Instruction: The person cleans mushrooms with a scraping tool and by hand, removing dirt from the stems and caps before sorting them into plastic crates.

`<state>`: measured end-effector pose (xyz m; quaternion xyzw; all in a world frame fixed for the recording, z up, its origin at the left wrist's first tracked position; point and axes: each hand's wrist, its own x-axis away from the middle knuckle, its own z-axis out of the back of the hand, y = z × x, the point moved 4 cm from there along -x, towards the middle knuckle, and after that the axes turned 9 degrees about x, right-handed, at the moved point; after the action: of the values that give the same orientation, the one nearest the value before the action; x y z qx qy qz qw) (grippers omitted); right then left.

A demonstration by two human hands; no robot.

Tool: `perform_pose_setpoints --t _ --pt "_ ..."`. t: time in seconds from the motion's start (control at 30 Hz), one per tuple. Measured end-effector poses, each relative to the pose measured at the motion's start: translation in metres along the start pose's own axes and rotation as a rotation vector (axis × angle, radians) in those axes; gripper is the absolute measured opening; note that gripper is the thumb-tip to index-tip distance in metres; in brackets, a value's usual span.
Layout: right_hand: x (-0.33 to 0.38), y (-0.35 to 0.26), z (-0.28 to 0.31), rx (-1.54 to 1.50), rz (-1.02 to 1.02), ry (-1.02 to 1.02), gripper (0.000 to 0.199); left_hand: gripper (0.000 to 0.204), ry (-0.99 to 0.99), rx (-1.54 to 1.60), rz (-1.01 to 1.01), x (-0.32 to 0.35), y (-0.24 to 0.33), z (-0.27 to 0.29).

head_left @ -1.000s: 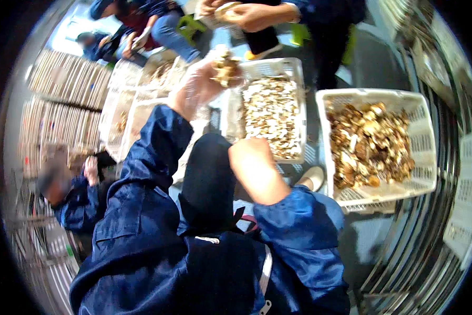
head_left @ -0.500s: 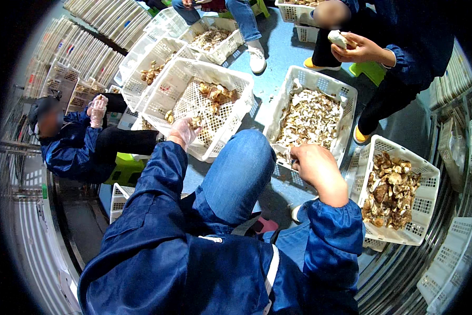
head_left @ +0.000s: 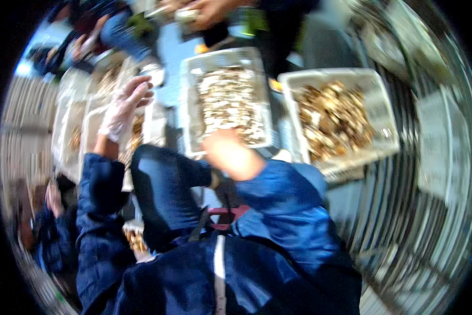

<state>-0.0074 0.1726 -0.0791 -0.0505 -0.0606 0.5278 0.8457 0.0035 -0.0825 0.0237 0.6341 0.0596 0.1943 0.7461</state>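
blue floor (head_left: 171, 59) carries a mushroom-filled crate (head_left: 191, 110). left hand (head_left: 127, 105), loosely curled, looks empty; right hand (head_left: 224, 146), grip hidden, could spill pieces (head_left: 228, 100) by knocking the crate.

Blue floor (head_left: 169, 44), light patchy; pale slatted stacks (head_left: 28, 107) left, striped racking (head_left: 391, 220) right.

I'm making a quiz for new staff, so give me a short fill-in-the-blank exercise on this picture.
1. The left hand wears a see-through ____.
2. Near the right hand, the basket of pale pieces is coloured ____.
3. The basket of browner mushrooms stands to the ____ of that one.

Missing words: glove; white; right.
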Motion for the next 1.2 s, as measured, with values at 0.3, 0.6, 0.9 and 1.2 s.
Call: perform_pose_setpoints --t 0.3,0.6,0.9,1.2 --pt "-0.047 -0.098 -0.062 0.018 0.254 -0.625 0.035 0.047 -1.049 -0.756 -0.328 -0.042 0.020 -0.398" --pt "-0.002 -0.079 -0.048 -0.327 0.278 -0.508 0.034 0.080 -1.484 -1.286 -0.604 0.006 -0.106 -0.552" --pt "-0.002 -0.084 -0.053 -0.349 0.274 -0.501 0.033 0.055 -1.352 -0.949 -0.448 -0.021 -0.117 -0.544" --pt "-0.014 -0.089 -0.044 -0.271 0.293 -0.504 0.032 0.041 -0.777 0.721 0.651 -0.046 -0.062 -0.487"
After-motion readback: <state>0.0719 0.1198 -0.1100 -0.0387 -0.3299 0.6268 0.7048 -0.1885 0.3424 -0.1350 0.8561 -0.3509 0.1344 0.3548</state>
